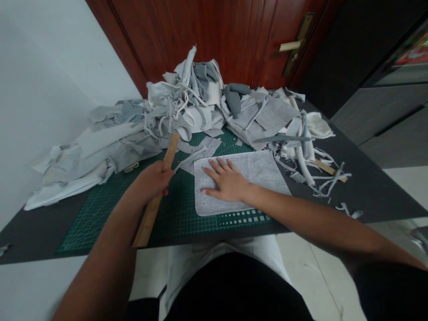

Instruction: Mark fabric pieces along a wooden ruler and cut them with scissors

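Note:
My left hand point(152, 180) is closed around a long wooden ruler point(171, 150), which slants from the table's front edge up toward the fabric heap. My right hand point(225, 180) lies flat with fingers spread on the left part of a light grey rectangular felt piece point(261, 171). The felt rests on a green gridded cutting mat point(100, 209) on a dark table point(374, 183).
A big heap of white and grey fabric scraps point(187, 102) fills the back of the table, spreading left point(87, 156) and right point(301, 133). Thin offcut strips and a second wooden stick point(329, 169) lie at the right. A red-brown door point(234, 35) stands behind.

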